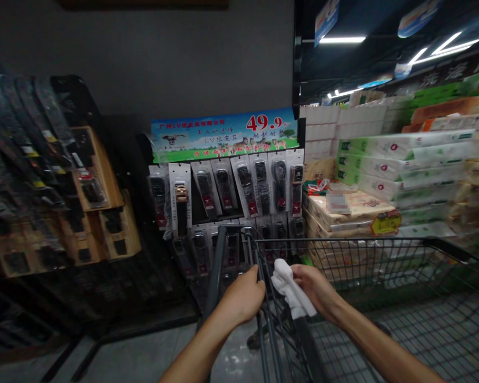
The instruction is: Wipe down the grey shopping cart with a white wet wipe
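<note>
A black wire shopping cart (343,242) stretches across the lower right. My left hand (244,297) is closed around a thin dark bar of its frame, just right of the cart's thick handle bar (217,268). To the right, my right hand (312,287) pinches a bunched white cloth (289,290). The cloth hangs over the upper end of a dark padded bar (306,338) on the cart. Part of my right fingers is hidden behind the cloth.
Ahead stands a rack of packaged belts (261,183) under a price sign (223,135). More belts hang on a display (83,186) at left. Stacked tissue packs (407,159) and a cardboard-coloured pile (343,207) stand right, beyond the cart. A cart wheel (255,340) rests on the grey floor.
</note>
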`<state>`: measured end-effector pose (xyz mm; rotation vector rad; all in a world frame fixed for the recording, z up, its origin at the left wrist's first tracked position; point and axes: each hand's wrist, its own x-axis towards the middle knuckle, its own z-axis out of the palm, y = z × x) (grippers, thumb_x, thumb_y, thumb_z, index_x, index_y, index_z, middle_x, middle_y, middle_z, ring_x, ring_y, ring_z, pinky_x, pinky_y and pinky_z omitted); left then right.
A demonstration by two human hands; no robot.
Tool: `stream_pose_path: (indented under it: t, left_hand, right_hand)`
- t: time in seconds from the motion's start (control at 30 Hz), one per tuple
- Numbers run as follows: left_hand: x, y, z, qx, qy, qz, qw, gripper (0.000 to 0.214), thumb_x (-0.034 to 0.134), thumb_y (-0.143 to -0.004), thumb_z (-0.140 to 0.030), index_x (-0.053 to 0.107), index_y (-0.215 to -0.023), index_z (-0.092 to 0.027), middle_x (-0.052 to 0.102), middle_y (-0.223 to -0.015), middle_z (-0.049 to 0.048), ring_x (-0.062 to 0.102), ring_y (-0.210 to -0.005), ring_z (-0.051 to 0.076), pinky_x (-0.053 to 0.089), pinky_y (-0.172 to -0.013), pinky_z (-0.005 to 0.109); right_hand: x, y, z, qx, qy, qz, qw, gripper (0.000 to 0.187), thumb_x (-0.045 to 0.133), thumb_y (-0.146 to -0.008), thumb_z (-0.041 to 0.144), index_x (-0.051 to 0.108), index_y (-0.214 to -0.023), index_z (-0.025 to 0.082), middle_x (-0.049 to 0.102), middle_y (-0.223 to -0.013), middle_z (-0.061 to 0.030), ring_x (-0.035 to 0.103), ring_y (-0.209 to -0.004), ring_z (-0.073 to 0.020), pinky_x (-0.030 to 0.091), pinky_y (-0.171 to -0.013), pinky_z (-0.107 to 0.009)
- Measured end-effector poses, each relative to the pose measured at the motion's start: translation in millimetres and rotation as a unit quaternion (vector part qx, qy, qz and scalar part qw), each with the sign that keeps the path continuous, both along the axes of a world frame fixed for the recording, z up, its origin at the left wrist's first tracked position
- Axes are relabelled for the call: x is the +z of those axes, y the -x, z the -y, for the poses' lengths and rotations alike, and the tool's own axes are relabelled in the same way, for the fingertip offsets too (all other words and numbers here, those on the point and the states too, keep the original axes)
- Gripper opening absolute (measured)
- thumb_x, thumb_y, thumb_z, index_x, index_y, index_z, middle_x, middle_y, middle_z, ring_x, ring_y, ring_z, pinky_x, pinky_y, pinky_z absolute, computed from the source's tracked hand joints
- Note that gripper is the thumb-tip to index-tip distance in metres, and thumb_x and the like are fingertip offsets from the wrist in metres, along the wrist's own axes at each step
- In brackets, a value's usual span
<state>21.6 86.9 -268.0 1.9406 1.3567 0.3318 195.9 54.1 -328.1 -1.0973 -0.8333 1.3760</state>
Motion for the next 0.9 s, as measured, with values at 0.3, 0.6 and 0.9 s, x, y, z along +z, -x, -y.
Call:
stream_pose_path:
  t: [0.3,0.6,0.9]
  left_hand:
    - [-1.1,0,0,-0.002,0.012,0.02,1.0,0.042,0.043,-0.077,-0.024,0.058,-0.114,-0.014,0.069,-0.1,0.0086,0.062,-0.092,0.022,0.044,-0.075,0.026]
    - [-0.5,0,-1,0.0,0.01,0.009,1.0,0.043,0.043,-0.078,-0.025,0.057,-0.117,-0.014,0.069,-0.103,0.0093,0.061,-0.094,0.022,0.044,-0.077,0.026]
    - [-1.7,1,-2,-0.012,0.009,-0.002,1.0,0.046,0.041,-0.078,-0.024,0.055,-0.12,-0.011,0.07,-0.095,0.0099,0.063,-0.089,0.021,0.044,-0.078,0.028]
  right_hand:
    - [4.8,6,14,0.047,0.01,-0.053,0.997,0.03,0.061,-0.049,0.016,0.066,-0.078,0.014,0.067,-0.066,-0.0019,0.057,-0.055,-0.0138,0.042,-0.056,-0.025]
    - [-0.4,-10,19,-0.034,-0.138,0.197,0.97,0.018,0.054,-0.064,0.023,0.072,-0.062,0.02,0.069,-0.102,-0.0081,0.062,-0.092,-0.0234,0.047,-0.078,-0.034]
    - [14.4,-19,40,0.013,-0.229,0.579,0.782,0.036,0.039,-0.068,0.004,0.066,-0.087,0.02,0.063,-0.095,-0.0073,0.059,-0.085,-0.0179,0.045,-0.076,-0.028]
